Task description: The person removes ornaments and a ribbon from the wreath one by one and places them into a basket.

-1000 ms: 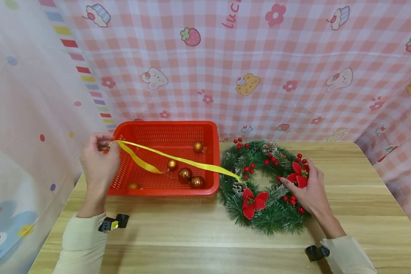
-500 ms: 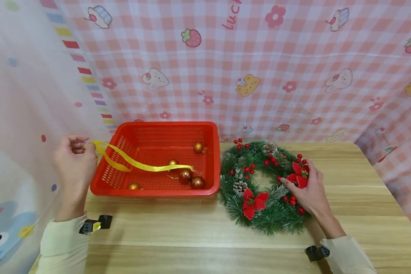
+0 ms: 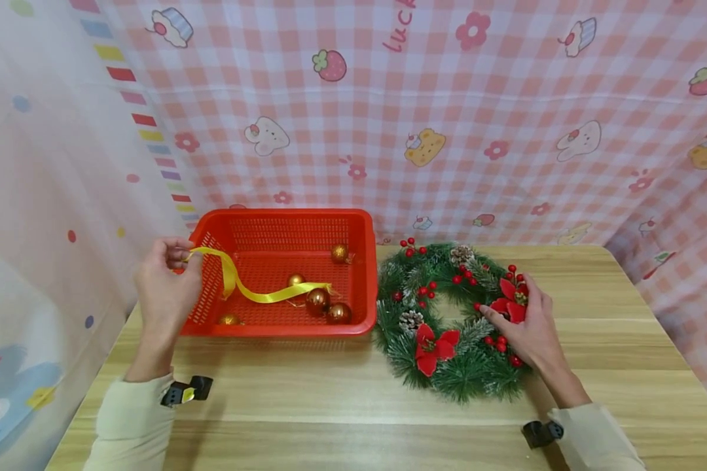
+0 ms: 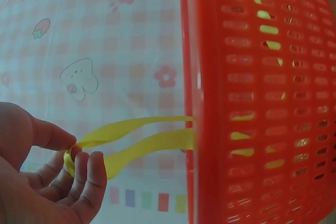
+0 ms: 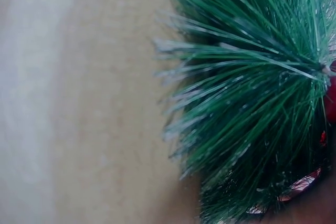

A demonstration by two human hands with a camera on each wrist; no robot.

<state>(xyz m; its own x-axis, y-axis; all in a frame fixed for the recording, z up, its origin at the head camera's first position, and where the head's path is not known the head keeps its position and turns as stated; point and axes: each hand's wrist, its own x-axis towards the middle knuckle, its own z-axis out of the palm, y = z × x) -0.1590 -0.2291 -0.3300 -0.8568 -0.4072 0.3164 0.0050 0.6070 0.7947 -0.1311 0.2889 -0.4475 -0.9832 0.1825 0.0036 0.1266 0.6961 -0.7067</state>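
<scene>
My left hand [image 3: 167, 288] pinches a yellow ribbon [image 3: 265, 297] between thumb and fingers at the left end of a red plastic basket [image 3: 279, 330]. From the fingertips the ribbon sags into the basket, its far end lying over the gold ornament balls. In the left wrist view, two lengths of the yellow ribbon [image 4: 149, 142] run from the hand over the basket's rim. A green wreath [image 3: 465, 383] with red flowers, berries and pine cones lies on the table. My right hand [image 3: 533, 333] grips its right side, thumb toward the inner ring, beside a red poinsettia [image 3: 509, 301].
Several gold and copper-coloured baubles [image 3: 338, 313] lie in the basket, right next to the wreath on its left. A wooden table [image 3: 330, 418] carries both. Behind it hangs a pink checked curtain [image 3: 353, 118], with a white curtain [image 3: 35, 196] along the left.
The ribbon's far end has come away from the wreath and now droops in the basket. My left hand has gone left, then partly back right. The right hand stays on the wreath.
</scene>
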